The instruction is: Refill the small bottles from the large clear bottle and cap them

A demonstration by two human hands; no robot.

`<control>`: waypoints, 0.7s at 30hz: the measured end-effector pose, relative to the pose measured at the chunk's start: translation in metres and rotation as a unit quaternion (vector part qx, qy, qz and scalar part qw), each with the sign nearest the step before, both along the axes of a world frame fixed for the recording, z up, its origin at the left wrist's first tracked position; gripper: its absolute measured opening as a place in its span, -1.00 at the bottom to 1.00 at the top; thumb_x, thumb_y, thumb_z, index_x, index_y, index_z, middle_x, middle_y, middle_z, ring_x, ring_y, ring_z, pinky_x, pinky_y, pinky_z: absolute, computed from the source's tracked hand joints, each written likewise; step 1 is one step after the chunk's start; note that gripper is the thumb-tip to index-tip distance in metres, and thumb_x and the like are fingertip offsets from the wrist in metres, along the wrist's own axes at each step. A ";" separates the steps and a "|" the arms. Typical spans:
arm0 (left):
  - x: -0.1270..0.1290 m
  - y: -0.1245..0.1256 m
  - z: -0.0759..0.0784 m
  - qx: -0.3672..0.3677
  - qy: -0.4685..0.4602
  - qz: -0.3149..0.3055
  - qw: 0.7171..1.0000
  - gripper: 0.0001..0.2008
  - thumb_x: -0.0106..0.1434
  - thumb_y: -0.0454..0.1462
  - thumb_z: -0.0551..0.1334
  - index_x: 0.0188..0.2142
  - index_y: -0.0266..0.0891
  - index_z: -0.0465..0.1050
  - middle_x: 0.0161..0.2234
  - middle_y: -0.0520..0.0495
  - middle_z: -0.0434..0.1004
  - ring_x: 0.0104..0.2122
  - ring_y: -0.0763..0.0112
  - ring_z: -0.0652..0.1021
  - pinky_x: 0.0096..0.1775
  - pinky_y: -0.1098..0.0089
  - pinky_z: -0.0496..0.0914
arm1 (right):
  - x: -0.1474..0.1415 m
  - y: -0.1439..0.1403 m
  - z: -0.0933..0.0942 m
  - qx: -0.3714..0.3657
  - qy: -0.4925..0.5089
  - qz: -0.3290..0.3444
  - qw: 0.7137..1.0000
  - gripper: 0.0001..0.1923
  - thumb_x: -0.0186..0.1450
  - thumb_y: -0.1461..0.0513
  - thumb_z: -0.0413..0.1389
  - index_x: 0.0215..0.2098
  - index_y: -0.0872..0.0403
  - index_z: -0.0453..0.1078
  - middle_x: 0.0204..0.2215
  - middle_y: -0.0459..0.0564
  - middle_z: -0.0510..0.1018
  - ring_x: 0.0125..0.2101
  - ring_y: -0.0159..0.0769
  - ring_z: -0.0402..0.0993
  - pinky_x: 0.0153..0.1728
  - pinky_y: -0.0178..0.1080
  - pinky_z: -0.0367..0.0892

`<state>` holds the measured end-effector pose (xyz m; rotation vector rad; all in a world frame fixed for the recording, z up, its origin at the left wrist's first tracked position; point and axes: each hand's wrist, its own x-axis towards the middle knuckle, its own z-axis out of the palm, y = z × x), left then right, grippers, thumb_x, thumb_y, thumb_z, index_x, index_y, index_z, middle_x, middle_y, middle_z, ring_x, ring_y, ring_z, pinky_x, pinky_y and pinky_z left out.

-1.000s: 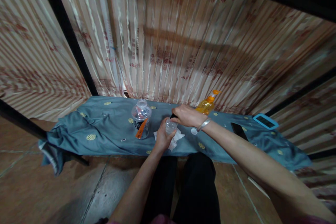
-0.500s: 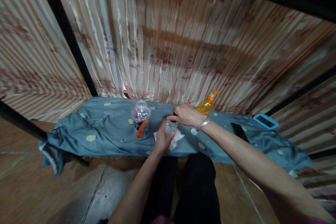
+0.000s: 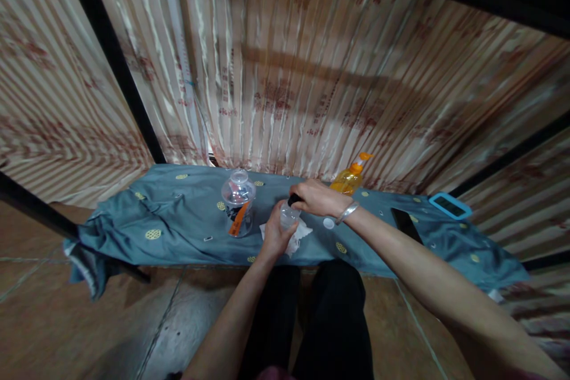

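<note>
- Two hands at work over the cloth-covered tabletop (image 3: 178,219).
- One small clear cup (image 3: 287,215), over a white tissue (image 3: 299,236), gripped from the near side by left hand (image 3: 275,231).
- One dark object (image 3: 294,197), pinched in right hand (image 3: 317,197) above the cup; wrist bent, bracelet (image 3: 347,212) showing.
- One clear lidded jar (image 3: 238,203), one orange pump bottle (image 3: 351,177), one blue-cased device (image 3: 449,206) apart.

Right hand (image 3: 315,197) covers all but the tip of a dark object (image 3: 293,198), unidentifiable; left hand (image 3: 275,235) hides the lower small clear container (image 3: 287,214); both forearms cut off at 6 o'clock.
</note>
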<state>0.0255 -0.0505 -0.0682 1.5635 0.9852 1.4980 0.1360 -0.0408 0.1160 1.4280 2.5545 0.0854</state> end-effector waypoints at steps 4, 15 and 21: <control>0.001 0.000 -0.001 0.001 0.002 0.000 1.000 -0.47 0.09 -0.25 0.31 0.07 -0.22 0.32 0.05 -0.19 0.48 0.07 0.10 0.48 0.16 0.13 0.30 | 0.000 0.000 -0.002 0.026 -0.007 -0.034 0.999 -0.56 0.39 -0.04 0.02 -0.22 0.16 0.49 -0.27 0.06 0.63 -0.19 -0.21 0.59 -0.12 -0.05 0.46; 0.001 0.000 0.001 0.000 -0.003 0.000 1.000 -0.47 0.09 -0.25 0.32 0.07 -0.22 0.32 0.04 -0.20 0.49 0.06 0.09 0.48 0.14 0.12 0.31 | 0.000 0.000 -0.005 0.026 -0.006 -0.031 0.999 -0.57 0.40 -0.03 0.01 -0.21 0.16 0.48 -0.27 0.06 0.63 -0.19 -0.20 0.59 -0.11 -0.04 0.45; 0.000 0.001 -0.002 -0.009 -0.002 0.001 1.000 -0.44 0.08 -0.26 0.33 0.09 -0.21 0.30 0.05 -0.18 0.48 0.07 0.11 0.48 0.15 0.12 0.31 | 0.002 -0.001 -0.003 -0.005 0.005 0.009 1.000 -0.71 0.38 0.09 0.10 -0.08 0.12 0.46 -0.20 0.00 0.62 -0.17 -0.25 0.57 -0.12 -0.10 0.46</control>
